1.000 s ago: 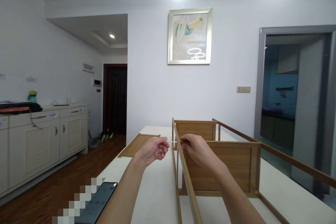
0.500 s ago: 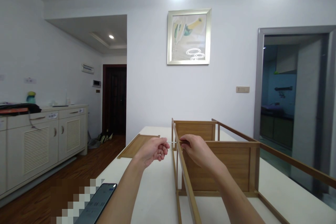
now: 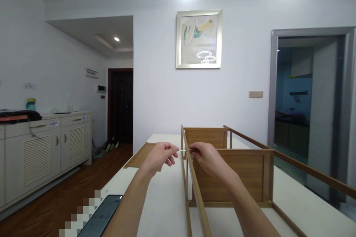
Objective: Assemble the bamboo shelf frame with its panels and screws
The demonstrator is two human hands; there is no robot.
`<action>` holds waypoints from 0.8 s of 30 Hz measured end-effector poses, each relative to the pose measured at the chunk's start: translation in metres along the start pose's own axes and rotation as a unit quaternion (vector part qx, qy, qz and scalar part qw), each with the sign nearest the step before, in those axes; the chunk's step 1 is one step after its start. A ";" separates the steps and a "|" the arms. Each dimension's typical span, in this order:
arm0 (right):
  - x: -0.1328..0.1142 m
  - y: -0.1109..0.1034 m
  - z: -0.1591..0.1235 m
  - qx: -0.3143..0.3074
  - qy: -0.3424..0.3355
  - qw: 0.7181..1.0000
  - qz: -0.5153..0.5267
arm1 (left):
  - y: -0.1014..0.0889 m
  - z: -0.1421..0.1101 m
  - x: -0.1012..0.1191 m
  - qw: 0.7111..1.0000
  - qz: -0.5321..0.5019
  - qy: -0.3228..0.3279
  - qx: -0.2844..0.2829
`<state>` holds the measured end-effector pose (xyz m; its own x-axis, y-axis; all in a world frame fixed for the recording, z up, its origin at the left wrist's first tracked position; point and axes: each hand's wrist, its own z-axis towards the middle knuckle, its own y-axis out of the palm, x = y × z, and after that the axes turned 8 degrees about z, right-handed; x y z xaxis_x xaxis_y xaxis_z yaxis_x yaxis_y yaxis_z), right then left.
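Observation:
A brown wooden shelf frame (image 3: 199,196) with slatted panels lies on its side on the white table. My left hand (image 3: 164,155) is closed, thumb and fingertips pinching a thin metal hex key (image 3: 182,150); only its straight shaft shows. That shaft points right and meets the frame's near-left rail, level with the top edge of the middle panel (image 3: 230,177). Across the rail, my right hand (image 3: 204,155) is closed around the joint of rail and panel, its fingertips partly hidden. The two hands face each other on either side of the rail.
A loose wooden panel (image 3: 139,155) lies flat on the table (image 3: 161,200), left of the frame and partly behind my left hand. A phone (image 3: 101,214) rests near the table's left edge, beside my left forearm. A white cabinet (image 3: 41,152) stands along the left wall.
My left hand has rotated at the wrist, its curled fingers turning more downward around the hex key. My right hand stays on the frame. The view has shifted slightly.

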<state>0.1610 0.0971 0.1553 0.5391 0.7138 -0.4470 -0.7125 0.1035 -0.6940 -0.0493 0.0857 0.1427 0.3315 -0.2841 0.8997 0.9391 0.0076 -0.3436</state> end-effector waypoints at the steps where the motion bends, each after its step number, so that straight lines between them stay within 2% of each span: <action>1: 0.001 0.000 0.000 0.002 -0.002 1.000 -0.001 | -0.001 -0.001 0.001 1.000 0.006 0.003 -0.004; 5: 0.004 0.002 0.000 0.013 -0.015 1.000 -0.007 | -0.003 0.000 -0.001 1.000 0.004 0.001 -0.008; 7: 0.005 0.003 0.001 0.039 -0.030 0.999 -0.012 | -0.003 0.002 -0.003 1.000 -0.001 0.004 -0.005; 14: 0.002 -0.002 -0.003 0.193 -0.107 0.975 -0.028 | 0.001 0.003 -0.004 1.000 0.007 0.021 0.020; 18: -0.001 -0.007 -0.018 0.265 -0.149 0.952 -0.036 | 0.004 0.002 -0.008 0.999 0.002 0.031 0.024; 21: 0.000 -0.009 -0.039 0.258 -0.177 0.948 -0.051 | 0.006 0.003 -0.017 0.998 -0.007 0.036 0.053; 24: 0.007 -0.009 -0.068 0.204 -0.191 0.957 -0.075 | 0.005 0.002 -0.027 0.991 -0.011 0.050 0.124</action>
<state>0.2019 0.0538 0.1204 0.5017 0.8625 -0.0668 -0.7980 0.4317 -0.4205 -0.0535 0.0949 0.1176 0.3118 -0.3798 0.8709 0.9433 0.2332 -0.2360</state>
